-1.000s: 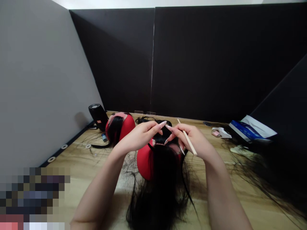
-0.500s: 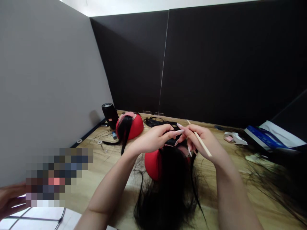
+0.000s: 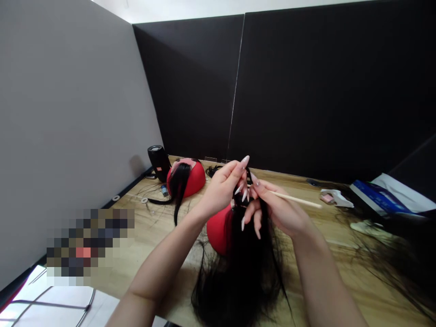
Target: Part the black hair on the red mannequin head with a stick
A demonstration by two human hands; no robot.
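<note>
A red dome-shaped wig block (image 3: 217,231) stands in front of me with long black hair (image 3: 248,281) hanging over its near side onto the table. Above its top, my left hand (image 3: 223,186) is closed, thumb pressed to the fingers, apparently on a thin lock of black hair; the fingertips partly hide it. My right hand (image 3: 277,204) grips a thin pale wooden stick (image 3: 303,201) between thumb and index finger, its blunt end pointing right. The stick's other end lies close to the left fingertips, and its tip is too small to make out. My right hand's other fingers hang over the hair.
A second red wig block (image 3: 195,179) with black hair stands back left, beside a black cylindrical speaker (image 3: 158,163). At right are a blue and white packet (image 3: 378,195), a crumpled tissue (image 3: 342,198) and loose dark hair (image 3: 402,250). White sheets and a cable (image 3: 51,305) lie front left.
Both hands have turned and risen slightly at the fingertips, the left now pinching. The stick has swung from steep to nearly level. Another person's hand at the left edge is gone from view.
</note>
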